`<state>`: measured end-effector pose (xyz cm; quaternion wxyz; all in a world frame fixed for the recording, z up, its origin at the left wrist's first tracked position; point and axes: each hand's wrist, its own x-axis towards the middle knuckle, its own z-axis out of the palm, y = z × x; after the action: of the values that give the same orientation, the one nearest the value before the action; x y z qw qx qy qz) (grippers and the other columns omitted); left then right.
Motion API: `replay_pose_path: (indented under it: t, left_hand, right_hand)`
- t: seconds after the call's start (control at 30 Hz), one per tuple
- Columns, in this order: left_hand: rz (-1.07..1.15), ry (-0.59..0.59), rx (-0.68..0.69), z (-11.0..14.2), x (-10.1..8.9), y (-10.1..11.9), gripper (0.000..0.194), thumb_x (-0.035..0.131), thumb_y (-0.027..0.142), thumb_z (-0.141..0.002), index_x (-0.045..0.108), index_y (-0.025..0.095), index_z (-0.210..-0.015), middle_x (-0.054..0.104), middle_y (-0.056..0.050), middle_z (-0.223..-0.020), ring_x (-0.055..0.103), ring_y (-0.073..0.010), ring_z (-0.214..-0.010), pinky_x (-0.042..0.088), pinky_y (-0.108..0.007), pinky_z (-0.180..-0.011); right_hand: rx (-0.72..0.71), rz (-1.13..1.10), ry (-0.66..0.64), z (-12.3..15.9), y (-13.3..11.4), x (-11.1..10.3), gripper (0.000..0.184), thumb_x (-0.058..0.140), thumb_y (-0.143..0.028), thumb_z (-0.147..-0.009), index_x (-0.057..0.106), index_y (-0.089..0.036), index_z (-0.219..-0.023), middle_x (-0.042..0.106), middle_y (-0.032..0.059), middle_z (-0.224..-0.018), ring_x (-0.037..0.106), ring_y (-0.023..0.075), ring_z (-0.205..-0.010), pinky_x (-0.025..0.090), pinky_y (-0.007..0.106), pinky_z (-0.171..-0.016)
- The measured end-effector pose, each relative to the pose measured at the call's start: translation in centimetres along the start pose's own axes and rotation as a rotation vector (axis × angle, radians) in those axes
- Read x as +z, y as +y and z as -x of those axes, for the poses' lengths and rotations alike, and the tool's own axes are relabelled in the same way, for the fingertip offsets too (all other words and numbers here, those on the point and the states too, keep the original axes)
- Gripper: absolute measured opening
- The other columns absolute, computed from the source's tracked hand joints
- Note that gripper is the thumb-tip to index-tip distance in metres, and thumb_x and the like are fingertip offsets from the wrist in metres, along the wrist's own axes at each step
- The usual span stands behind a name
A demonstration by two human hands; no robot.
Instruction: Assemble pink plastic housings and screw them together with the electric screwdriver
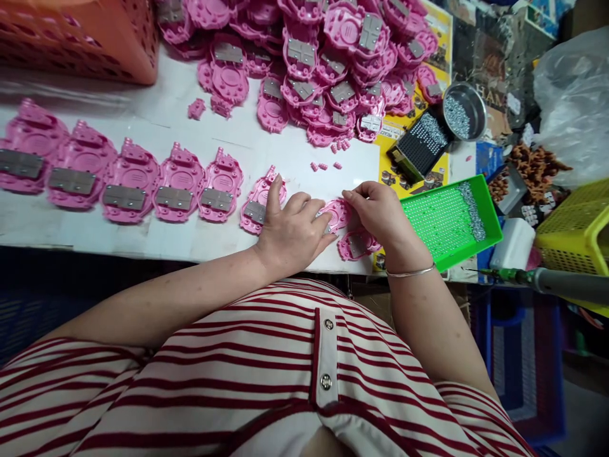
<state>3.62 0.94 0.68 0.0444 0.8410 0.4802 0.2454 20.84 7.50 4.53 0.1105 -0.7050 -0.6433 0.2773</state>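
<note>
Between my hands lies a pink plastic housing [338,214] with a metal plate, partly covered by fingers. My left hand [295,230] is bent over its left side, the fingertips pressing it and one finger raised. At the upper right edge of that housing, the thumb and fingers of my right hand [375,206] are pinched together; whatever is between them is hidden. Another pink housing [353,246] rests below my right hand. Just left of my left hand is a further pink housing [254,206], partly hidden. Small pink pieces [323,167] lie beyond the hands.
Several plated housings [178,181] form a row at left, below an orange basket [143,51]. A large pile of housings [304,54] stands behind. To the right are a green tray [428,222] of screws, a black tray [413,152], a metal bowl [479,120] and an electric screwdriver [561,282].
</note>
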Motion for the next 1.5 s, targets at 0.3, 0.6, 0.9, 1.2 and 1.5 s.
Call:
replay_pose_path:
  t: [0.3,0.6,0.9,1.2,1.5]
  left_hand:
    - [0.022,-0.031,-0.015,-0.1,-0.1,0.1,0.027,0.057,0.04,-0.095,0.072,0.021,-0.108,0.07,-0.009,-0.116,0.058,-0.031,-0.108,0.022,-0.074,-0.114]
    - [0.014,-0.029,-0.01,0.0,0.0,0.0,0.028,0.057,0.041,-0.095,0.072,0.022,-0.109,0.07,-0.008,-0.116,0.058,-0.0306,-0.108,0.024,-0.073,-0.112]
    - [-0.028,0.01,-0.001,0.1,0.1,-0.1,0.027,0.057,0.045,-0.095,0.072,0.023,-0.099,0.07,-0.006,-0.113,0.057,-0.0285,-0.106,0.021,-0.07,-0.113]
    - [-0.05,-0.012,-0.006,0.0,0.0,-0.1,0.027,0.055,0.046,-0.096,0.07,0.023,-0.097,0.069,-0.005,-0.114,0.055,-0.0287,-0.107,0.01,-0.071,-0.116]
    - [-0.006,-0.003,-0.032,-0.1,-0.1,0.0,0.026,0.057,0.044,-0.095,0.072,0.024,-0.101,0.07,-0.006,-0.114,0.056,-0.0293,-0.106,0.015,-0.072,-0.116]
  right_hand:
    - [0.058,0.073,0.001,-0.6,-0.2,0.1,0.024,0.062,-0.031,-0.085,0.056,-0.018,-0.066,0.057,0.0003,-0.068,0.047,0.0127,-0.066,0.034,0.029,-0.065]
    - [-0.003,0.25,0.077,-0.3,0.3,0.8,0.023,0.065,-0.039,-0.086,0.062,-0.018,-0.093,0.064,0.0062,-0.086,0.051,0.0178,-0.075,0.039,0.033,-0.071]
    - [-0.311,0.425,0.383,3.2,1.8,-2.3,0.022,0.049,-0.031,-0.095,0.068,-0.019,-0.093,0.066,0.011,-0.103,0.057,0.025,-0.097,0.044,0.044,-0.089]
    - [-0.465,0.725,0.21,3.6,3.4,-0.7,0.034,0.039,-0.021,-0.098,0.073,-0.019,-0.104,0.074,0.0108,-0.094,0.054,0.027,-0.108,0.04,0.044,-0.099]
    - [-0.427,0.489,0.203,4.1,1.1,-0.2,0.037,0.042,-0.035,-0.099,0.075,-0.019,-0.101,0.074,0.0098,-0.092,0.056,0.0244,-0.089,0.04,0.04,-0.085]
